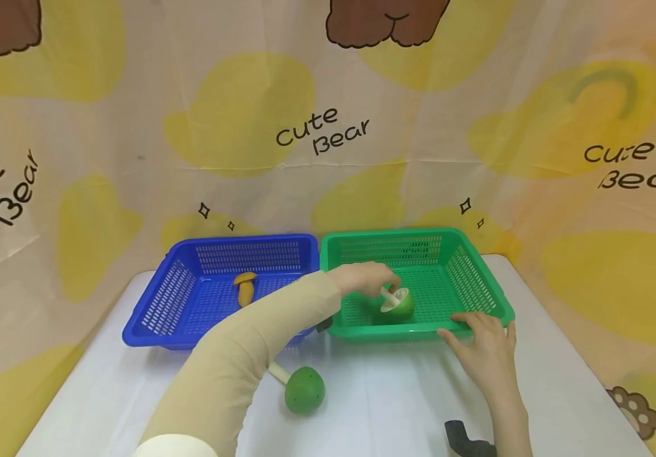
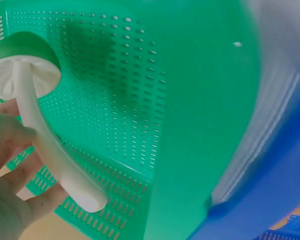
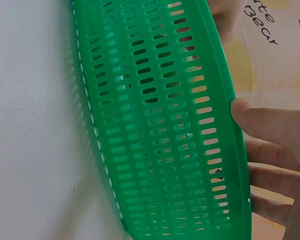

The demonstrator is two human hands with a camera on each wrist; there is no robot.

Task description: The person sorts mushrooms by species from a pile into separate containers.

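In the head view, my left hand point(image 1: 369, 279) reaches into the green basket point(image 1: 356, 331), holding a toy mushroom point(image 1: 401, 306) with a green cap and pale stem. The left wrist view shows my fingers and thumb around the stem point(image 2: 52, 145), its end sticking out past them. Perforated basket walls surround the mushroom there. My right hand point(image 1: 484, 346) grips the basket's front rim near the right corner. In the right wrist view its thumb point(image 3: 260, 121) is at the rim, while the other fingers pass behind it.
A blue basket point(image 1: 153, 339) stands just left of the green one, with a brown toy mushroom point(image 1: 245, 290) inside. Another green-capped mushroom point(image 1: 305, 390) lies on the white table point(image 1: 379, 406) in front, its stem partly behind my left sleeve point(image 1: 259, 336). A patterned cloth point(image 1: 219, 127) hangs behind.
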